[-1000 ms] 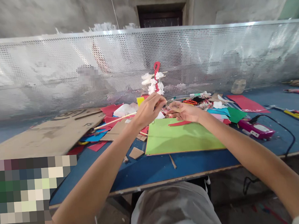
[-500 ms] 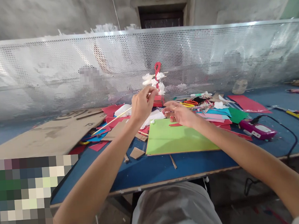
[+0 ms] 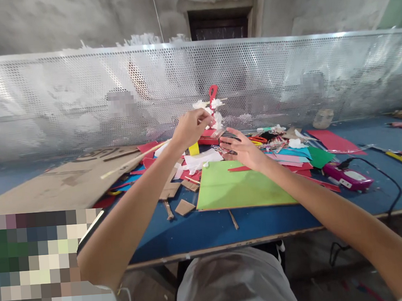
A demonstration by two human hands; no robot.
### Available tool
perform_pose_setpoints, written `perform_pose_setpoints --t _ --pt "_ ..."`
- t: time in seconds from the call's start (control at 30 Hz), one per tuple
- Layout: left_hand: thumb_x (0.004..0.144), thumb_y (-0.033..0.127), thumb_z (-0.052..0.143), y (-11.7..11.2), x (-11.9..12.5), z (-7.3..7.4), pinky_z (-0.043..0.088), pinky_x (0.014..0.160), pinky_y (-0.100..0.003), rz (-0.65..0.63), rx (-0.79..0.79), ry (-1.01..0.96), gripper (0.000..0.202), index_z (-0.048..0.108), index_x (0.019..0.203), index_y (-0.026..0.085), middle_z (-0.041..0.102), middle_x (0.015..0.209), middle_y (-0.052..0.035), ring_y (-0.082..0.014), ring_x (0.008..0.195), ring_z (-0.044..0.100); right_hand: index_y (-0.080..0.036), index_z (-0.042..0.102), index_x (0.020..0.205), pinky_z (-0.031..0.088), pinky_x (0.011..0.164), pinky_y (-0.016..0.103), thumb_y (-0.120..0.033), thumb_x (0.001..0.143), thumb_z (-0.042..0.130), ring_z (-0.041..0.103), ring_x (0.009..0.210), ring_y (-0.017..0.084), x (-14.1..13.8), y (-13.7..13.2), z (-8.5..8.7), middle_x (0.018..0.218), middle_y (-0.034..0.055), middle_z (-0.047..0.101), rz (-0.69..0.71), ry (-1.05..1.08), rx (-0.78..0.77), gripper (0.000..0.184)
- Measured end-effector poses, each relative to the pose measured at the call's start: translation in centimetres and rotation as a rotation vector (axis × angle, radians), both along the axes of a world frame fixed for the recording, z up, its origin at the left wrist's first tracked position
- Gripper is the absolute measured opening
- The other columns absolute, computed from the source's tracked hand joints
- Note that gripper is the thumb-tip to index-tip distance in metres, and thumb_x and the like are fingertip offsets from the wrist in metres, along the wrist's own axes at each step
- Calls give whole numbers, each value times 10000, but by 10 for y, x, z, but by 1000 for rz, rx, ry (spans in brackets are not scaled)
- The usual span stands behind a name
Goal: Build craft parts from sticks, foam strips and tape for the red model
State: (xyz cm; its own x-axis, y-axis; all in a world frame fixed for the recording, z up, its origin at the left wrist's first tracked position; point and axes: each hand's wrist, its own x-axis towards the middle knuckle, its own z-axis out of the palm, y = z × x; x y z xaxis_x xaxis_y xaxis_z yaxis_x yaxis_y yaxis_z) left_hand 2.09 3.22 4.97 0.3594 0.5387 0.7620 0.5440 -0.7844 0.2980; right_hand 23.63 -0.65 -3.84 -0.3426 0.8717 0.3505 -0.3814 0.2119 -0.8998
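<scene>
L hand (image 3: 192, 127) grip clamped on pale stick (image 3: 129, 163) above worktop (image 3: 199, 228) clutter; long axis slanted, visible end pointing L & twd wearer, other end hidden behind hand. R hand (image 3: 245, 152) nr, fingers apart, by green sheet (image 3: 245, 188).

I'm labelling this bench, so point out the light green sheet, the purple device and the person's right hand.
Light green sheet (image 3: 240, 188): head view, middle of its top face.
Purple device (image 3: 348, 176): head view, middle of its body.
Right hand (image 3: 247, 151): head view, middle of the hand.
</scene>
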Motion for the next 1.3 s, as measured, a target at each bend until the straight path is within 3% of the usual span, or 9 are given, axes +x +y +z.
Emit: perform_pose_setpoints --t 0.17,0.27,0.43,0.57,0.9,1.07,1.2,1.3 --pt "898 316 581 21 15 7 455 592 -259 -179 -95 156 195 700 837 173 735 769 -50 -114 594 583 -397 448 1380 555 993 368 -418 729 830 469 1363 223 9 10 4 1489 29 494 -226 -46 143 755" --pt "886 303 583 21 27 7 429 561 -257 -227 -115 218 193 723 835 180 743 767 -42 -103 545 543 -359 487 1359 567 962 367 -448 719 841 515 1323 229 15 13 6 1399 44 586 -264 -79 208 736" --pt "899 330 569 20 36 6 400 540 -279 -192 -42 231 238 768 851 207 742 719 -36 -104 490 498 -241 667 1080 577 925 386 -456 729 830 690 1014 216 20 17 7 1025 60 737 -319 -196 165 443" --pt "875 295 581 25 35 5 409 566 -279 -194 8 233 208 764 813 217 754 730 -37 -120 544 558 -220 693 894 582 862 361 -436 738 824 712 818 171 19 18 4 907 52 740 -329 -212 155 296" --pt "867 270 588 20 37 6 446 652 -326 -26 -61 206 205 753 762 211 738 722 -54 -170 635 622 -221 687 810 544 702 289 -594 718 790 595 671 133 14 17 -5 699 2 656 -373 -289 255 397" --pt "849 283 610 30 32 3 449 636 -315 -65 -93 203 183 760 775 208 738 721 -54 -159 608 604 -215 682 799 538 681 267 -541 715 816 601 653 118 12 17 -8 714 -1 671 -290 -292 188 363" --pt "820 299 643 33 32 -1 441 617 -290 -144 -39 174 156 750 755 206 730 672 -39 -146 598 595 -208 706 915 577 753 300 -474 713 838 698 796 159 12 17 -9 893 52 747 -202 -256 66 360" --pt "830 316 628 26 36 0 445 633 -298 -108 -66 182 184 760 766 205 729 677 -38 -148 604 600 -213 710 973 593 792 316 -411 720 847 715 833 165 12 16 -9 975 67 757 -171 -225 50 349"
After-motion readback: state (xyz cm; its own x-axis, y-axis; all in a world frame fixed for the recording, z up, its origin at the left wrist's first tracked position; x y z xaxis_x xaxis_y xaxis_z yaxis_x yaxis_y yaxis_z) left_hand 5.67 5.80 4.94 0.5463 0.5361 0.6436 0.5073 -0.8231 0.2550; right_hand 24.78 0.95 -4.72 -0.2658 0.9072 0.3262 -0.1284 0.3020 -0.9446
